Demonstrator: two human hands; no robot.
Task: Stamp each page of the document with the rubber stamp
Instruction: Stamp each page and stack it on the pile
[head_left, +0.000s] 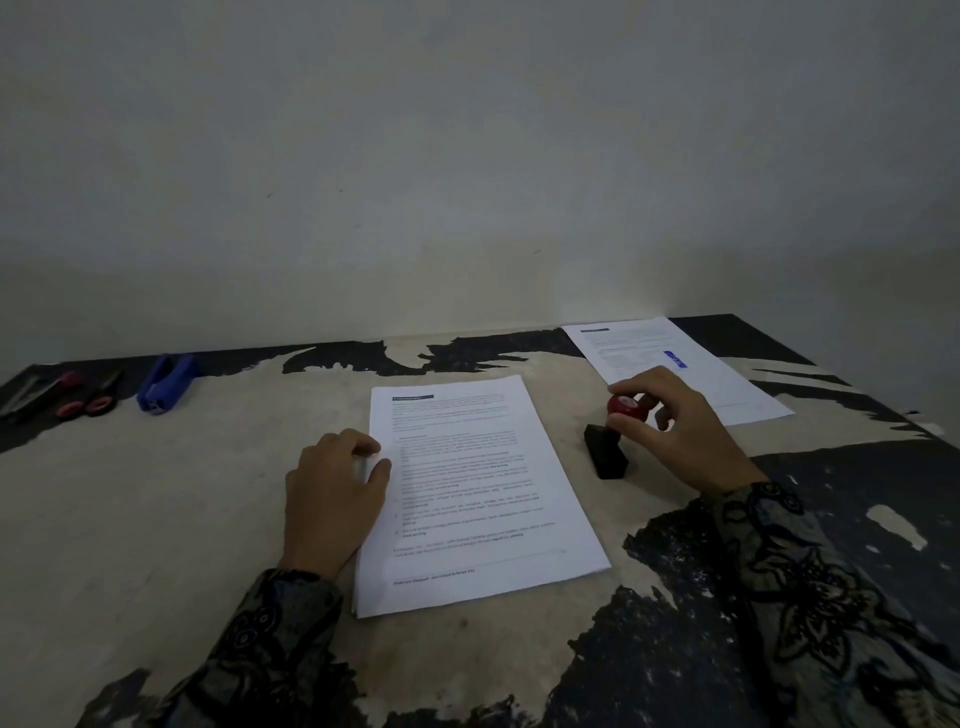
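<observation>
I judge one stamped page (675, 366) set aside far right, the stack (483, 493) unstamped under my left hand (332, 499); my right hand (670, 426) grips the rubber stamp (613, 441) resting on the worktop (156, 493).

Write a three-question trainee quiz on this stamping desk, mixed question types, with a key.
1. True or false: the right hand grips the rubber stamp.
2. Which sheet shows a blue stamp mark: A, the far page; B, the stack under the left hand?
3. Fill in: the blue stapler lies beside the red-handled ____.

Key: 1 true; 2 A; 3 scissors.
</observation>
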